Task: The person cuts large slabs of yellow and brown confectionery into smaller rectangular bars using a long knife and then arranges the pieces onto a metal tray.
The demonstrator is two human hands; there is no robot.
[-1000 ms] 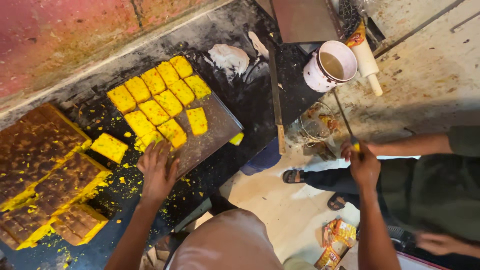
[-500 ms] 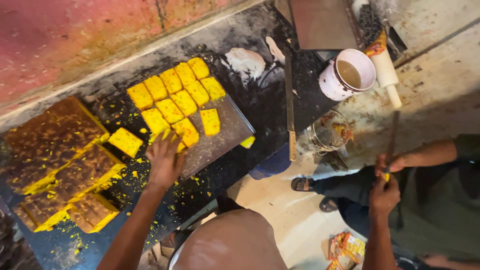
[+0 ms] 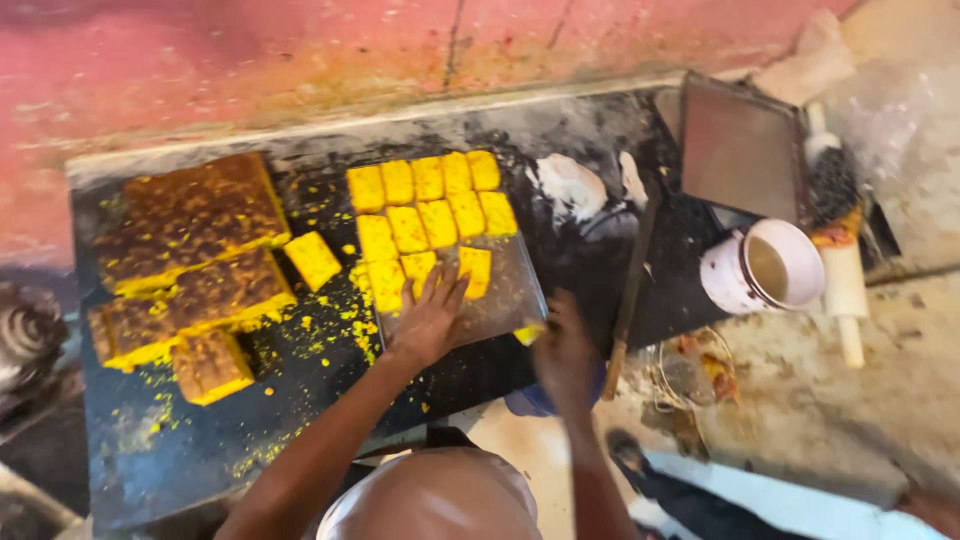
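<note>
No label, sign or screen was in view. The only wrapping was a crumpled clear plastic sheet (image 3: 880,110) lying far to the upper right of the right hand (image 3: 565,350), beyond the worktop (image 3: 300,400).

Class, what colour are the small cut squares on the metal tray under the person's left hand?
Bright yellow squares, seen in the head view, the only one.
</note>
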